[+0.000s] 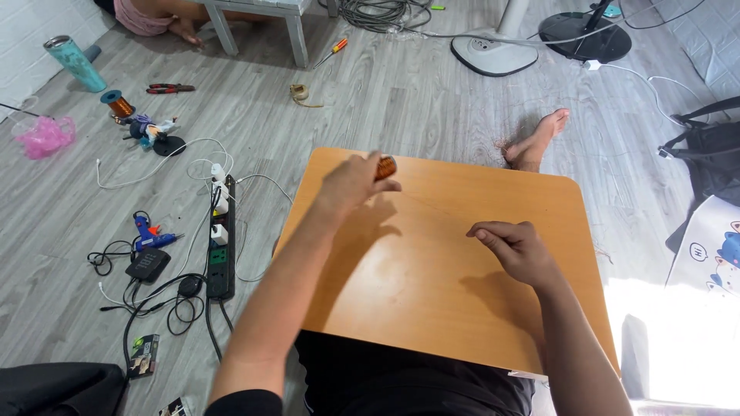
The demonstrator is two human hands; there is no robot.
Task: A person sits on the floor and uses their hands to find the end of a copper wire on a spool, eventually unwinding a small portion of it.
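Over the far left part of the orange lap table, the left hand is closed around a small copper-wire coil — only its copper end shows past the fingers, its short axis seeming to point up and to the right. A very thin wire runs from it, slanting down to the right hand, whose thumb and forefinger are pinched shut on it — both hands just above the tabletop.

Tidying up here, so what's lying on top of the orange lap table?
Nothing rests on the orange lap table; left hand holds a copper wire coil above it, right hand pinches its thin wire.
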